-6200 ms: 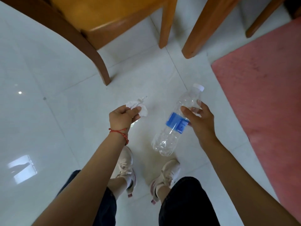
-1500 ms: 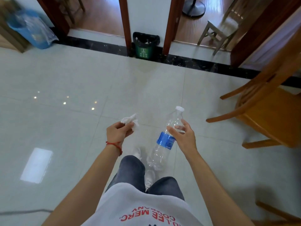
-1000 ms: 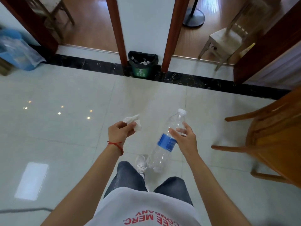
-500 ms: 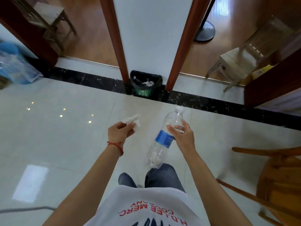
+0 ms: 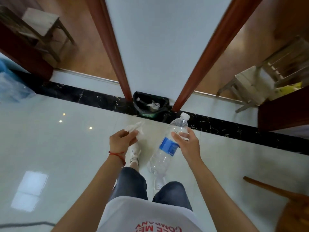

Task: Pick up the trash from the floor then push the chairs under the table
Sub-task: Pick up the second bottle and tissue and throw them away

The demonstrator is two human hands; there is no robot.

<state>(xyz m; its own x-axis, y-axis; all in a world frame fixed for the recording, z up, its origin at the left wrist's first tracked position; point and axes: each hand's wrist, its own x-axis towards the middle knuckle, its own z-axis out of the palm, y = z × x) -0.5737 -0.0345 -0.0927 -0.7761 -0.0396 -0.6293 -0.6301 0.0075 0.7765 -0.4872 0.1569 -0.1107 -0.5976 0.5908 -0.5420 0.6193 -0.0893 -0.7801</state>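
Head view: left hand pinches a crumpled white tissue in its fingertips; right hand wraps its fingers around a clear plastic bottle, cap tilted away. Beyond them on the tiled floor, a black bin stands against the white wall.

Both arms stretched forward, left hand pinched shut around crumpled tissue, right hand gripping a tilted bottle

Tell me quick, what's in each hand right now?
Left hand: closed on a crumpled white tissue.
Right hand: closed around a clear plastic bottle, near its neck.
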